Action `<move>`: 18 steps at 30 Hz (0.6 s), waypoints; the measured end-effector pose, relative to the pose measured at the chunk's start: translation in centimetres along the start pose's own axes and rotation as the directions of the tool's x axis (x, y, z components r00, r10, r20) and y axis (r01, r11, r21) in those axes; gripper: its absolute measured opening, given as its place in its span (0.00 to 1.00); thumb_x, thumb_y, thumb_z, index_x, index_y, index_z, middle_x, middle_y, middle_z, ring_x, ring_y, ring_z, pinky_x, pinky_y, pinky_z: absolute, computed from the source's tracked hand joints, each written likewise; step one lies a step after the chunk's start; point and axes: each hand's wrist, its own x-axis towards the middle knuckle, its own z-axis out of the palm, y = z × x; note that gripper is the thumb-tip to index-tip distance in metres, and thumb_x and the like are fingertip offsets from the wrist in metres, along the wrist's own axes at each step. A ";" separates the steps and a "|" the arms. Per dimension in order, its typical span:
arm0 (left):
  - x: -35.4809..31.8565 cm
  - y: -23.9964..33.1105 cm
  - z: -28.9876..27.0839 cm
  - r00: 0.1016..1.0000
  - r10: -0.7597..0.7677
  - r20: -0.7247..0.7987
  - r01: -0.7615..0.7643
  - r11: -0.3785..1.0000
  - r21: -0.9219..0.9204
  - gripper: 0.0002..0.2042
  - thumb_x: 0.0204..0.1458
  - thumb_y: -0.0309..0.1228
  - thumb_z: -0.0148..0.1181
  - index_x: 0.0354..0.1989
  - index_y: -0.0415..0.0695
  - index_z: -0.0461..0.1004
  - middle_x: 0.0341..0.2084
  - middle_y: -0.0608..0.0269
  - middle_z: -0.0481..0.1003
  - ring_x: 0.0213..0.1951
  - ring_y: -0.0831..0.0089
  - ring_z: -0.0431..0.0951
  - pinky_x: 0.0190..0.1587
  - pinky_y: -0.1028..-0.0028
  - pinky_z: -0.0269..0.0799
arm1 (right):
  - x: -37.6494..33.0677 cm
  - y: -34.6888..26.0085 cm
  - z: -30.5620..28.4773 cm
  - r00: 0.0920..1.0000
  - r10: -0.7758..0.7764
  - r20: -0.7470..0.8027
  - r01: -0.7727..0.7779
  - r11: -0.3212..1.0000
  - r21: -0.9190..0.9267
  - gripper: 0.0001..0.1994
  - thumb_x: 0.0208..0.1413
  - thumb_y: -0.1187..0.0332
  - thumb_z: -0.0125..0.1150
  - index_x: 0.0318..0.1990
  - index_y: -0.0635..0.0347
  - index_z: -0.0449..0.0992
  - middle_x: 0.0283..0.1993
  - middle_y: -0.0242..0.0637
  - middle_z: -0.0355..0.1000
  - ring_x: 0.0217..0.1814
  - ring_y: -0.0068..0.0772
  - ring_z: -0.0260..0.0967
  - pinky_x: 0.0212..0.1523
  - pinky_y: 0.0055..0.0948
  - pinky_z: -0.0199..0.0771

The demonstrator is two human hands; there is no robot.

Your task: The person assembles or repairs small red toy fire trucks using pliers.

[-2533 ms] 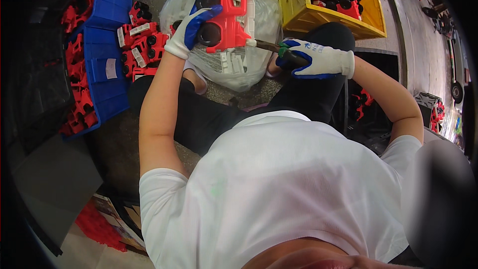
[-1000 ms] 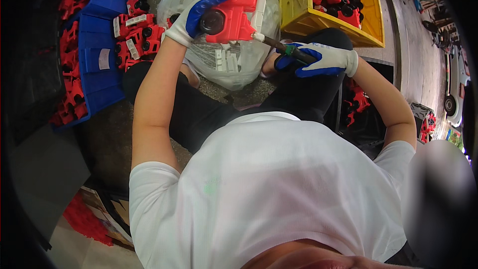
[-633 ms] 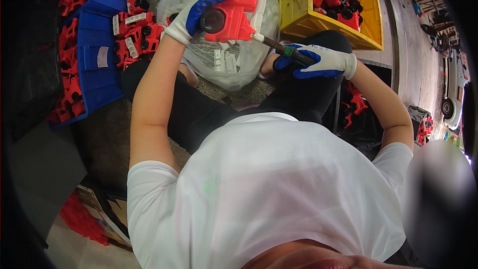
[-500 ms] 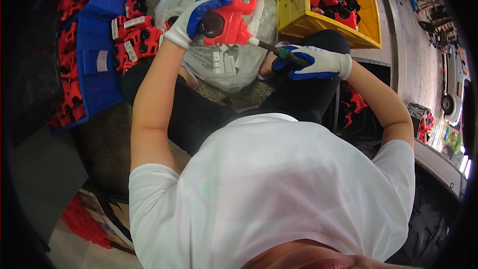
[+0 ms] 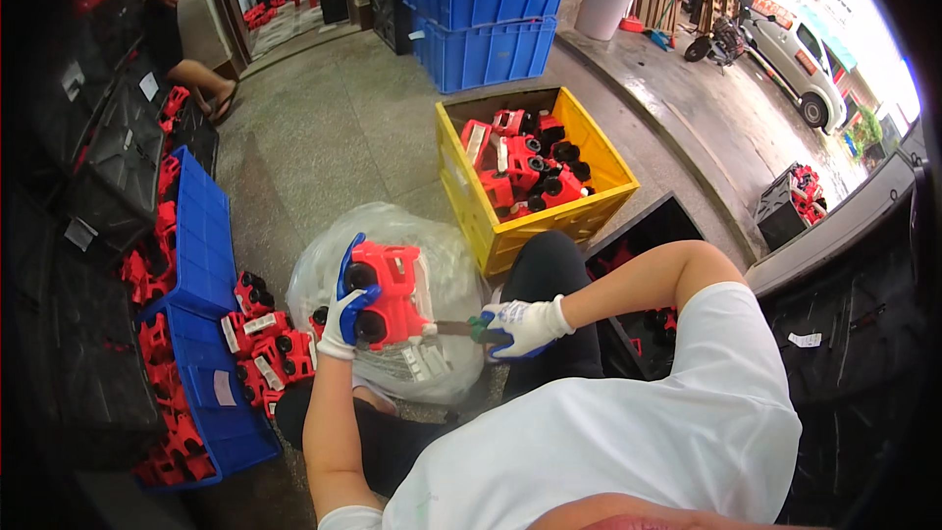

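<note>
Gripped by its wheel side, a red toy truck [image 5: 397, 278] with black wheels is upright in my left hand [image 5: 345, 309], which wears a white and blue glove. My right hand [image 5: 524, 328], gloved the same way, is closed round a dark stick-like tool [image 5: 454, 329] with a green band. The tool's far end meets the lower right corner of the truck; its exact tip is too small to make out. Below the truck, a clear plastic bag [image 5: 324, 253] with small white parts [image 5: 424, 361] inside rests on the floor between my legs.
Beyond my right knee stands a yellow crate [image 5: 549, 234] of red toy trucks. More trucks [image 5: 265, 344] lie by blue bins [image 5: 201, 255] on the left. Stacked blue crates [image 5: 486, 49] stand at the back, a black crate [image 5: 662, 226] beside my right leg. Another person's leg [image 5: 201, 77] shows far left.
The view has tilted up, bringing the yard and stacked crates into sight. My hands still hold the truck and tool; the tool now lies more level against the truck's corner.
</note>
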 end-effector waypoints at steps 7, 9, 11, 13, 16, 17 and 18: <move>-0.1 0.9 -0.5 0.957 -0.288 -0.036 0.286 0.957 -0.036 0.32 0.55 0.34 0.56 0.67 0.39 0.51 0.65 0.60 0.56 0.65 0.71 0.56 0.67 0.72 0.47 | 0.5 1.7 3.4 0.998 0.055 -0.001 -0.055 0.995 0.086 0.25 0.52 0.50 0.57 0.45 0.66 0.72 0.48 0.51 0.67 0.51 0.49 0.66 0.52 0.42 0.66; 2.3 -0.2 -2.7 0.982 -0.182 -0.049 0.183 0.983 0.022 0.32 0.58 0.39 0.55 0.68 0.43 0.50 0.61 0.60 0.61 0.60 0.71 0.64 0.60 0.72 0.60 | -0.9 -0.4 0.7 0.963 0.267 -0.039 -0.232 0.893 0.387 0.24 0.50 0.51 0.63 0.44 0.64 0.72 0.45 0.46 0.69 0.45 0.40 0.70 0.46 0.35 0.69; 5.8 3.3 -4.2 0.954 -0.117 -0.276 0.166 0.973 0.163 0.33 0.56 0.41 0.59 0.67 0.46 0.52 0.54 0.59 0.67 0.51 0.72 0.70 0.51 0.69 0.68 | -1.0 3.7 2.5 0.923 0.305 -0.237 -0.169 0.871 0.460 0.23 0.48 0.52 0.66 0.43 0.62 0.73 0.38 0.41 0.72 0.39 0.31 0.72 0.41 0.31 0.71; 8.6 9.3 -7.5 0.915 0.111 -0.387 0.056 0.916 0.397 0.32 0.54 0.42 0.60 0.64 0.44 0.56 0.40 0.61 0.74 0.37 0.73 0.75 0.40 0.70 0.73 | -0.9 3.1 0.4 0.915 0.361 -0.183 -0.113 0.663 0.740 0.16 0.52 0.59 0.65 0.41 0.62 0.73 0.32 0.35 0.72 0.34 0.24 0.71 0.37 0.26 0.71; 13.5 22.1 -9.8 0.935 0.092 -0.344 0.105 0.851 0.514 0.26 0.53 0.44 0.60 0.55 0.41 0.63 0.37 0.54 0.74 0.33 0.66 0.76 0.35 0.68 0.74 | -1.7 4.9 -0.7 0.916 0.359 -0.179 0.053 0.334 0.941 0.10 0.56 0.66 0.60 0.39 0.63 0.73 0.31 0.34 0.72 0.33 0.23 0.69 0.35 0.23 0.70; 15.3 26.4 -8.6 0.928 0.025 -0.372 0.216 0.777 0.592 0.21 0.53 0.45 0.57 0.49 0.43 0.67 0.33 0.52 0.75 0.29 0.64 0.77 0.32 0.68 0.74 | -2.3 4.6 -1.1 0.904 0.381 -0.194 0.088 0.279 0.956 0.10 0.57 0.66 0.58 0.39 0.64 0.73 0.31 0.34 0.72 0.33 0.23 0.69 0.36 0.23 0.70; 17.0 30.5 -8.0 0.888 0.040 -0.459 0.277 0.749 0.602 0.19 0.53 0.45 0.55 0.46 0.43 0.70 0.31 0.50 0.76 0.29 0.63 0.78 0.30 0.65 0.75 | -2.6 4.6 -1.6 0.912 0.361 -0.196 0.112 0.241 0.964 0.11 0.57 0.65 0.58 0.40 0.64 0.73 0.31 0.34 0.72 0.34 0.24 0.69 0.38 0.24 0.70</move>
